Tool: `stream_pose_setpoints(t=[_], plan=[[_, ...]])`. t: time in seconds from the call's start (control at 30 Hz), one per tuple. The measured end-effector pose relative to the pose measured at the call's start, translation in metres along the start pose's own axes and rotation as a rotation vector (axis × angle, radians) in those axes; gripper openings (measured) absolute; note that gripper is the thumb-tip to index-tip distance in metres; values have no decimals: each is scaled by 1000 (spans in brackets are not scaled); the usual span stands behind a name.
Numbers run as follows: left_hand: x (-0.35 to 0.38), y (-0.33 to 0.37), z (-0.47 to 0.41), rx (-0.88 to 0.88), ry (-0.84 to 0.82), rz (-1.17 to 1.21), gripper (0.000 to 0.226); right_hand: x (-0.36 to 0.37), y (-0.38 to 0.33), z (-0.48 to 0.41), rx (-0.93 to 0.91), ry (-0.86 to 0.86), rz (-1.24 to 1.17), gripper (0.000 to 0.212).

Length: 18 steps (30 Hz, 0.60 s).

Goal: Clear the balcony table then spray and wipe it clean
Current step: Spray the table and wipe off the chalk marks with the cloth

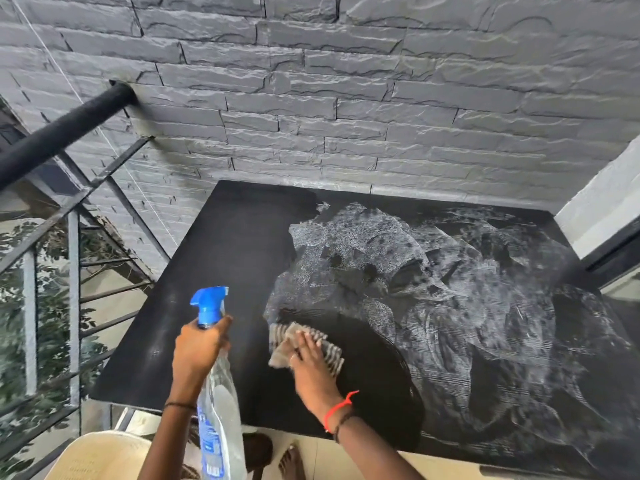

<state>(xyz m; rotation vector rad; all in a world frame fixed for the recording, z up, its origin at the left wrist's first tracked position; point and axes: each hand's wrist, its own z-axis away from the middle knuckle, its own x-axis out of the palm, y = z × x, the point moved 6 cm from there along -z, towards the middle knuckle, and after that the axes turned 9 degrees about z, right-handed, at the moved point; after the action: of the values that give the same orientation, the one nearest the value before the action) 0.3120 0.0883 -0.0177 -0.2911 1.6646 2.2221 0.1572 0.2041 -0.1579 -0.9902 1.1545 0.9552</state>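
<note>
Wiping step: right hand point(308, 362) presses cloth point(329, 353) flat on table point(214, 271); left hand point(197, 348) grips bottle point(216, 403); next, the streaked right side.

I'm seeing soft daylight coming from nine o'clock, glare whitening the wet table point(485, 271), and wide-angle bending curving the railing point(62, 133).

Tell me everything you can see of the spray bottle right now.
The spray bottle has a blue trigger head and a clear plastic body with a blue label low on its side. It looks close to empty, though the level is hard to read. The left hand grips it around the neck, just under the trigger, holding it off the table with the nozzle aimed away over the tabletop. Only that hand touches it.
</note>
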Motion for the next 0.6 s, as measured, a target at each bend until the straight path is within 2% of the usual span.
stream_pose_setpoints(t=[0.1,0.23,0.3,0.37,0.4,0.5,0.6], plan=[[-8,-1,-13,-24,26,14,25,17,-29,37,-174,46,60,66],[-11,2,-28,-53,43,46,28,24,2,88,-218,59,-6,63],[-11,4,-36,-61,38,52,31,20,41,99,-162,55,-44,68],[-11,7,-40,-62,38,53,30,15,86,101,-56,51,-53,94],[-11,9,-45,-62,36,51,29,10,108,93,4,59,-80,99],[-11,14,-56,-56,35,35,27,-7,149,48,115,73,-69,80],[-9,16,-65,-56,25,27,25,-31,145,-13,173,84,-71,70]])
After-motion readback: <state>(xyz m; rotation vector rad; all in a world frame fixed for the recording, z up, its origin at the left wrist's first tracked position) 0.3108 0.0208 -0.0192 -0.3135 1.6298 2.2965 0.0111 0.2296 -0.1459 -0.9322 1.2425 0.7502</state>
